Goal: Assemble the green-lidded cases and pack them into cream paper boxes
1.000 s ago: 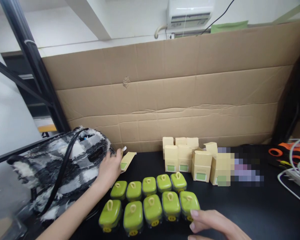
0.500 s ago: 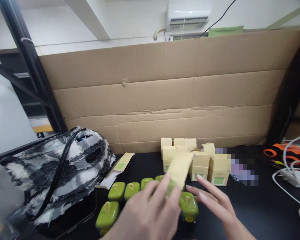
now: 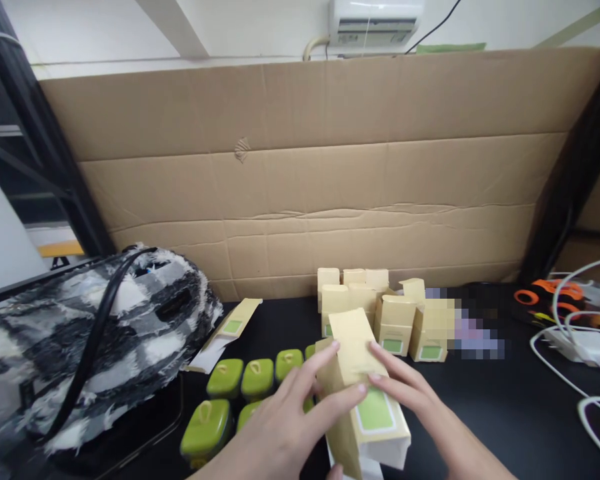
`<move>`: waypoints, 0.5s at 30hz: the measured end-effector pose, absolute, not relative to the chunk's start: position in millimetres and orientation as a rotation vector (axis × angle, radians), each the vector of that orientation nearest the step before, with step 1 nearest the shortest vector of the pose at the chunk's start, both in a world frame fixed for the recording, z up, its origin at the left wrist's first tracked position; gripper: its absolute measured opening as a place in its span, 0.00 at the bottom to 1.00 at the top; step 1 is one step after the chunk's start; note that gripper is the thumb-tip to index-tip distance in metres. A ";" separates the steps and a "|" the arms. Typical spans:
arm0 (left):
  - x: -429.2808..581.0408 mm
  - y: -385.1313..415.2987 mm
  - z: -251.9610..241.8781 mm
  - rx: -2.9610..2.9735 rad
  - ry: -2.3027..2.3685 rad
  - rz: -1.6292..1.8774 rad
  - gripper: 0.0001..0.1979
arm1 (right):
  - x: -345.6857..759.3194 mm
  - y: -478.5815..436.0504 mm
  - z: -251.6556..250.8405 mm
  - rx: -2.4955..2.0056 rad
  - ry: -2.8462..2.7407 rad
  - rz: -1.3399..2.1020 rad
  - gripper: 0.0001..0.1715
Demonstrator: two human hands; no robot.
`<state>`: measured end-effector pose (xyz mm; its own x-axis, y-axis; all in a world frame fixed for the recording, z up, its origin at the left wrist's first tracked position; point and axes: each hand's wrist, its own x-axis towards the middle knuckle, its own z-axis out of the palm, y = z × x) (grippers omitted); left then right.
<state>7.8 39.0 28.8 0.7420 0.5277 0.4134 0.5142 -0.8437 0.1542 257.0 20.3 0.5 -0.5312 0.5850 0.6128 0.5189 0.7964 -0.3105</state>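
Observation:
A small cream cardboard box (image 3: 353, 383) with a green label is tilted toward me, its long top flap standing up. My left hand (image 3: 293, 410) grips it along the left side, thumb and forefinger on the cream card. The fingertips of my right hand (image 3: 420, 397) press on its right side, near the flap and the label. Several green containers with rounded lids and loop tabs, one of them a green container (image 3: 206, 427), stand in rows left of and partly behind my left hand. Whether anything is inside the box is hidden.
Several matching cream boxes (image 3: 394, 327) stand behind the hands. A flattened cream carton (image 3: 233, 327) lies at left, by a black-and-white shaggy bag (image 3: 145, 320). White cables (image 3: 555, 333) and an orange-and-black object (image 3: 555, 293) are at right. A cardboard sheet (image 3: 300, 180) closes off the back.
The cream card was a blur in my left hand over the green containers. Now it shows as a box, lower and nearer me, and my right hand has come onto it.

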 end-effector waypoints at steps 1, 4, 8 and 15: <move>6.5 41.3 25.2 2.927 0.873 0.668 0.47 | 258.2 20.2 0.1 -0.799 -2.271 0.116 0.50; 5.2 43.9 17.0 2.953 0.873 0.617 0.49 | 261.4 20.5 -0.5 -0.786 -2.315 0.090 0.50; 8.8 38.8 16.9 2.906 0.863 0.821 0.41 | 264.9 23.0 2.9 -0.782 -2.337 0.087 0.47; 14.0 30.9 26.9 2.838 0.872 0.882 0.21 | 266.4 21.8 11.7 -0.724 -2.408 0.027 0.44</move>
<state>14.0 30.9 26.9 0.6796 0.5282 0.5091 0.5031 -0.8406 0.2005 266.4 21.8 11.7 -0.6598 0.5054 0.5561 0.4929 0.8497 -0.1873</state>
